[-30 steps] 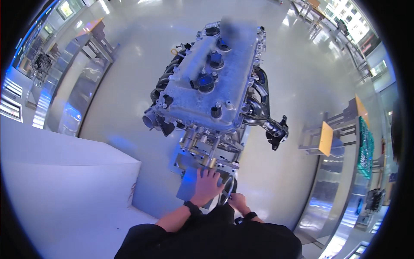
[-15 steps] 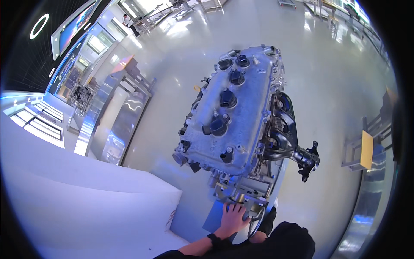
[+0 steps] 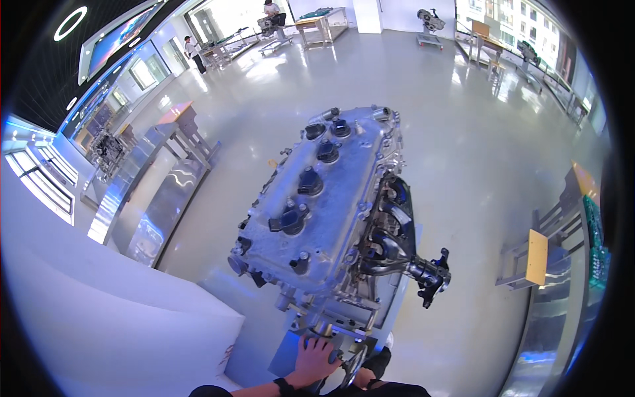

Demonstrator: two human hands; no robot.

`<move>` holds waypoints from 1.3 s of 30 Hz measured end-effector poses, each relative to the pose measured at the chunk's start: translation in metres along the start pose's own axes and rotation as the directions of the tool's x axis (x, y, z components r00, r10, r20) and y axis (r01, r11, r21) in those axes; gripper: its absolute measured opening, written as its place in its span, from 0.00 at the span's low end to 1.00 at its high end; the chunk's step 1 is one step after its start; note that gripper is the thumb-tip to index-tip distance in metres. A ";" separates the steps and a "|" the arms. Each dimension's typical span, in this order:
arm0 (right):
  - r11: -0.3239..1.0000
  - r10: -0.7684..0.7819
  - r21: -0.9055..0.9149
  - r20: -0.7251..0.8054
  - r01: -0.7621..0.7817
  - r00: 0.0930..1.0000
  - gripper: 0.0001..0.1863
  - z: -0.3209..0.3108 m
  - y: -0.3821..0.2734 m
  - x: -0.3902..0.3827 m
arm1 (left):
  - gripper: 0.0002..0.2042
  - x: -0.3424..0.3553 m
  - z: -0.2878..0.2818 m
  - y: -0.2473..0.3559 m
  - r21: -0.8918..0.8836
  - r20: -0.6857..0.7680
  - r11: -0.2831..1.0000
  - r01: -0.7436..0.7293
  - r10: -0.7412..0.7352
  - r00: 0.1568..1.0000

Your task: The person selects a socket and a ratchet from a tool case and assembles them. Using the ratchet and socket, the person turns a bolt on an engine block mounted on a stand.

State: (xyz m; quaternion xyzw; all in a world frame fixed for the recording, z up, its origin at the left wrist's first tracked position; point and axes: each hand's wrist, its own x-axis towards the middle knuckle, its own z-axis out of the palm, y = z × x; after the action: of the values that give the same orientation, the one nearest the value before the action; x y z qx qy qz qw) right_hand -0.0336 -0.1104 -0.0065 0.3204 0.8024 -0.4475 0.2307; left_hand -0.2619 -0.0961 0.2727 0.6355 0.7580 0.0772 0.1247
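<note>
In the head view, an engine (image 3: 317,198) stands mid-frame on its stand. At bottom centre, the left hand (image 3: 314,357) lies palm down on the grey box (image 3: 284,357), fingers spread, closed around nothing I can see. The right hand (image 3: 364,377) is beside the silver handwheel (image 3: 358,359), right of the box; I can't tell how far its fingers are closed, or whether they grip the rim. I'd keep the left palm braced, work the wheel evenly and keep all 10 fingers clear of its rim. At far right hangs 1 green basket-like thing (image 3: 596,245), contents unreadable.
</note>
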 end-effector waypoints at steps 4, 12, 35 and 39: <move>0.998 0.057 0.025 0.149 -0.061 0.987 0.22 -0.001 0.003 0.018 | 0.21 -0.001 -0.001 0.000 0.004 -0.012 1.000 0.004 -0.004 1.000; 0.999 -0.013 -0.044 0.114 0.018 0.993 0.22 -0.004 0.019 0.036 | 0.18 0.006 0.004 -0.004 -0.053 -0.109 0.998 -0.018 0.012 0.994; 0.991 0.137 0.029 -0.193 -0.134 0.972 0.15 -0.130 -0.003 0.023 | 0.20 -0.007 0.016 -0.011 -0.182 -0.157 0.983 0.034 -0.063 0.986; 0.971 0.236 -0.004 -0.165 -0.240 0.958 0.17 -0.145 -0.028 -0.024 | 0.18 -0.009 0.004 -0.010 -0.238 -0.145 0.971 0.005 -0.041 0.989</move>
State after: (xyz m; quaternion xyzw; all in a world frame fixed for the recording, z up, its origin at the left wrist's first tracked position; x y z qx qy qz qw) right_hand -0.0495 -0.0033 0.0968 0.4474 0.7796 -0.3790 0.2199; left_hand -0.2682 -0.1073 0.2668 0.5996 0.7580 0.2132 0.1435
